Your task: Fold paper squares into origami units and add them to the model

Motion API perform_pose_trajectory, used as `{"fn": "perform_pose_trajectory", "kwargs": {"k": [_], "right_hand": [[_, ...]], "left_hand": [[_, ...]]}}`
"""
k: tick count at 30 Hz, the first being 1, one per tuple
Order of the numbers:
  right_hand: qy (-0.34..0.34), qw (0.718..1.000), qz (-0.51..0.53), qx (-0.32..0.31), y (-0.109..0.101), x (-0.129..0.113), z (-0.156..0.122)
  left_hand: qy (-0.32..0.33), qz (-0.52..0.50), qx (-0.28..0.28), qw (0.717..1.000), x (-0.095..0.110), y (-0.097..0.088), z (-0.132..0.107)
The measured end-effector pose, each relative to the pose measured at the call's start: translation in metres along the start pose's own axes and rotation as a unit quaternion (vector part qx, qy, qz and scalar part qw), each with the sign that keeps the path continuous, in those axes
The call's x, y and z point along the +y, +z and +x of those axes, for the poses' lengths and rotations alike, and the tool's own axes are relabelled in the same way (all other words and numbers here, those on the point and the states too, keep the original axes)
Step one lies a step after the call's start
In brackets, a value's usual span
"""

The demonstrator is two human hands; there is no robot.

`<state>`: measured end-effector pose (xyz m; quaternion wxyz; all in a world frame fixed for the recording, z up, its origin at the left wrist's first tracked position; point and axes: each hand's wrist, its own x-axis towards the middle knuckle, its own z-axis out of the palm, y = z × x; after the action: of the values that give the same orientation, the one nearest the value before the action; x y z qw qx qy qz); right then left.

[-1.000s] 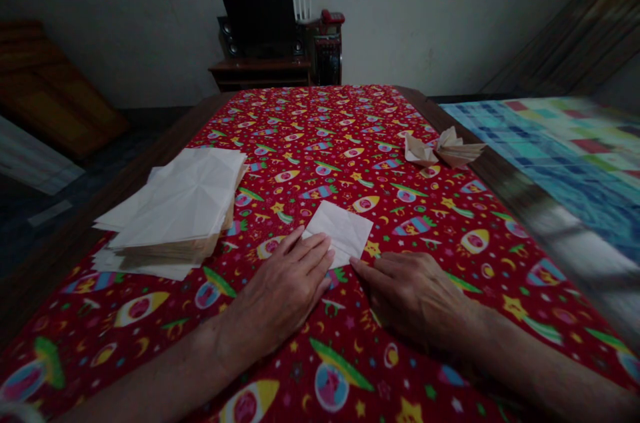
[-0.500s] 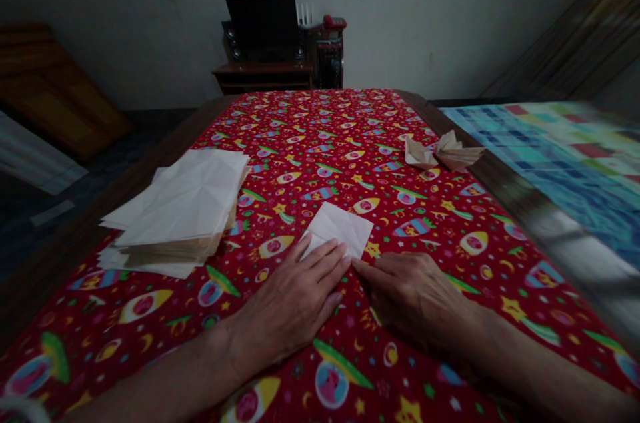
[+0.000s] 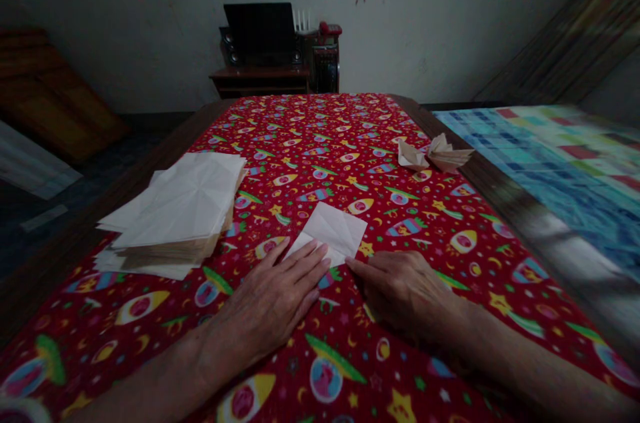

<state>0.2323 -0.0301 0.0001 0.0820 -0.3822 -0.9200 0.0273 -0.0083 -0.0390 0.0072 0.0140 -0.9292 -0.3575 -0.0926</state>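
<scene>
A: What is the thing between the two hands, please?

B: It is a square of thin white paper with crease lines, lying flat on a red cloth printed with rockets, just in front of the hands.

A: How will it handle?

B: I judge it very light and soft. It can slide on the cloth or bend easily, and it may tear if someone pulls hard at a fold. The best place to take hold, I think, is a far corner that is free, pinched gently, and not the creased middle.

A: And how are the hands?

B: The left hand lies palm down and open, and its fingertips rest over the near edge of the paper. The right hand is a little curled, with its index finger stretched to the near corner of the paper. I cannot tell if this finger really touches it. The hands are apart, and neither one pinches anything. The left forearm and the right forearm lie low on the cloth.

A: What is near?

B: To the left is a thick stack of creased paper sheets. Far to the right is a folded paper figure, near the wooden table edge.
</scene>
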Motion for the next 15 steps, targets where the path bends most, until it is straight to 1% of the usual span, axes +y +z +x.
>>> {"fn": "perform_pose_trajectory", "kwargs": {"k": [6,11,15], "right_hand": [[0.002,1.0,-0.003,-0.006,0.001,0.002,0.0],[-0.002,1.0,-0.006,0.009,0.004,0.003,-0.001],[-0.002,1.0,-0.002,0.012,0.005,0.003,-0.001]], "left_hand": [[-0.006,0.027,0.019,0.999,-0.007,0.0,-0.013],[0.0,0.047,0.044,0.998,-0.013,0.0,-0.024],[0.001,0.059,0.048,0.997,-0.014,-0.002,-0.03]]}}
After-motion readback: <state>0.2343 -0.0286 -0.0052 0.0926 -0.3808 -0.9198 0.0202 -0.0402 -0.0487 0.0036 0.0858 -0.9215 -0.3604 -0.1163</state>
